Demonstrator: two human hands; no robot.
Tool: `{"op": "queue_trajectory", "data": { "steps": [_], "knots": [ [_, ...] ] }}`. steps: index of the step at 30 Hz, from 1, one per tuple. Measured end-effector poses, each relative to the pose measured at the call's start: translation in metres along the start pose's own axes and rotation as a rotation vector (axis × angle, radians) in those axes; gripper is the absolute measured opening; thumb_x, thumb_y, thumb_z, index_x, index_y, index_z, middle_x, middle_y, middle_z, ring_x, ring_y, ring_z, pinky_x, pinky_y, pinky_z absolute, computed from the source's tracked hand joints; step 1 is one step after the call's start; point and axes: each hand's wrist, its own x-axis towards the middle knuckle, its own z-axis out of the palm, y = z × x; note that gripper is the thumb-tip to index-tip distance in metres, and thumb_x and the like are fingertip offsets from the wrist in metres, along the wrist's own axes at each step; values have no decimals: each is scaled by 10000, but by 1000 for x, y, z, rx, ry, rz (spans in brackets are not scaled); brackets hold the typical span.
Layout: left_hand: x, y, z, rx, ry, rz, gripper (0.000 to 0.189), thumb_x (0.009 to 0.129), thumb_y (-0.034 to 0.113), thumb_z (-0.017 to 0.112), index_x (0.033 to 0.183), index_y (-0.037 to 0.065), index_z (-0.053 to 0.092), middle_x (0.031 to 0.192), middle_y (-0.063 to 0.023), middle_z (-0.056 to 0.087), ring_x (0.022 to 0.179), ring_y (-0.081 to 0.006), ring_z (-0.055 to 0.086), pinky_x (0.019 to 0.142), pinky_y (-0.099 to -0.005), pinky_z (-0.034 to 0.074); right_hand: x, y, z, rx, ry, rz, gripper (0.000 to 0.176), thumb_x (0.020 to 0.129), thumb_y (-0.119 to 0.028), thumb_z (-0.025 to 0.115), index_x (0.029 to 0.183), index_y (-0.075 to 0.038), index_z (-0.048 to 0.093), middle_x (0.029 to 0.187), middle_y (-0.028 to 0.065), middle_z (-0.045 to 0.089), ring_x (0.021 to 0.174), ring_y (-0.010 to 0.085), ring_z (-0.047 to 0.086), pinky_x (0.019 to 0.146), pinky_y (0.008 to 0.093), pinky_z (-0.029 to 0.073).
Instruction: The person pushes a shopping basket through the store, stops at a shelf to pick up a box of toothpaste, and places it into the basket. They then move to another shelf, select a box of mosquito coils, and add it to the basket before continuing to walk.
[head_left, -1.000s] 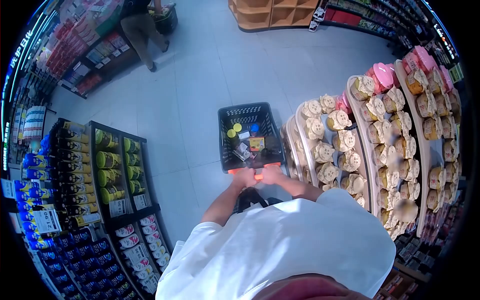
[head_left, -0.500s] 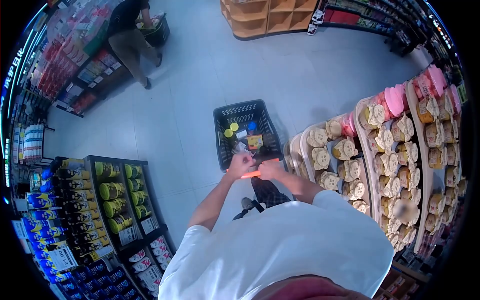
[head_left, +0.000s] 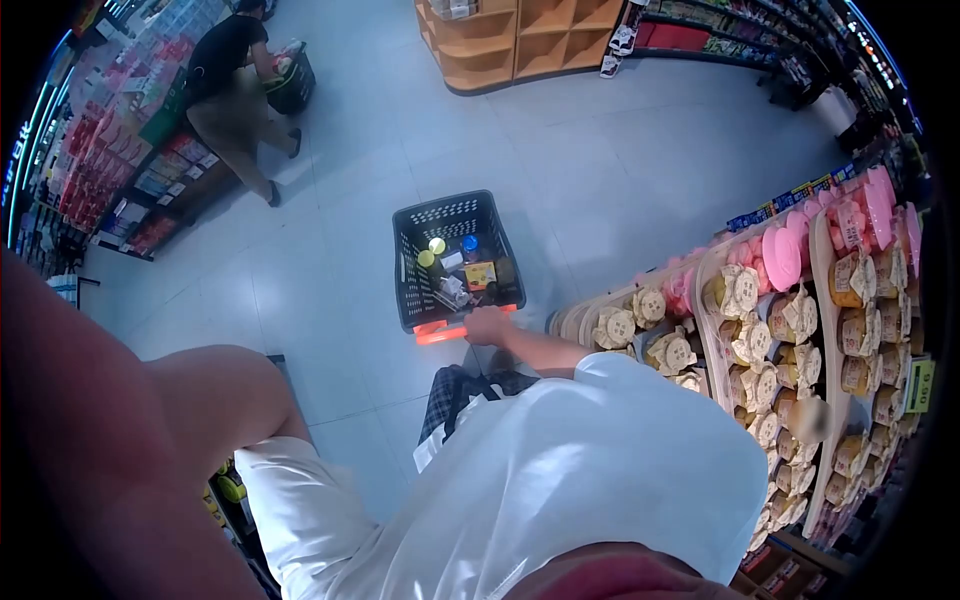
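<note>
- Half a second ago both hands were on the handle. Now the left one has let go, and the left arm (head_left: 150,430) has swung up close to the camera, filling the lower left of the view. The left hand itself is out of view, so its state cannot be told.
- The right hand (head_left: 487,325) is closed around the right end of the orange handle (head_left: 440,331), fingers wrapped over the bar.
- The handle runs left to right across the near edge of a dark plastic shopping basket (head_left: 440,215). The basket stands on the pale floor (head_left: 620,170), straight ahead of the grip, with its long axis pointing away from the person. The right hand is the only one near it.
- Inside the basket lie yellow lids (head_left: 437,246), a blue lid (head_left: 470,242) and a small box (head_left: 480,273).
- To the right, near the basket, shelves hold rows of jars (head_left: 795,312) with paper-covered tops.
- Well apart, at the far left, another person (head_left: 225,95) bends over a second basket (head_left: 290,85) beside stocked shelves.
- A wooden shelf unit (head_left: 500,35) stands at the far end.
</note>
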Motion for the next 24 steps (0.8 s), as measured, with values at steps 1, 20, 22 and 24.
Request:
{"op": "queue_trajectory", "data": {
  "steps": [1, 20, 22, 24],
  "knots": [
    [-5, -7, 2, 7, -13, 2, 663, 856, 497, 472, 1291, -2, 427, 1209, -240, 500, 1150, -376, 473, 959, -515, 394, 9, 4, -6, 4, 18, -16, 211, 753, -242, 606, 822, -69, 707, 848, 132, 701, 792, 306, 686, 679, 439, 540],
    [-211, -184, -31, 195, 283, -148, 528, 790, 377, 547, 1150, -5, 500, 1056, -213, 540, 963, -353, 528, 831, -483, 431, 192, 87, -125, -59, -61, 51, 284, 742, -348, 635, 825, -93, 727, 815, 131, 691, 794, 297, 684, 702, 427, 545],
    [-272, -206, 6, 224, 394, -471, 514, 783, 365, 555, 1135, -6, 507, 1040, -210, 545, 944, -351, 534, 818, -480, 435, 207, 98, -136, -57, -14, 17, 267, 741, -332, 625, 831, -103, 729, 839, 131, 694, 806, 306, 682, 727, 437, 539],
    [-354, -214, 90, 165, 488, -946, 440, 761, 278, 529, 1048, -56, 538, 989, -216, 557, 926, -335, 551, 843, -424, 426, 223, 108, -158, -66, -67, 34, 267, 741, -331, 621, 834, -106, 729, 855, 130, 696, 813, 311, 682, 733, 435, 538]
  ]
}}
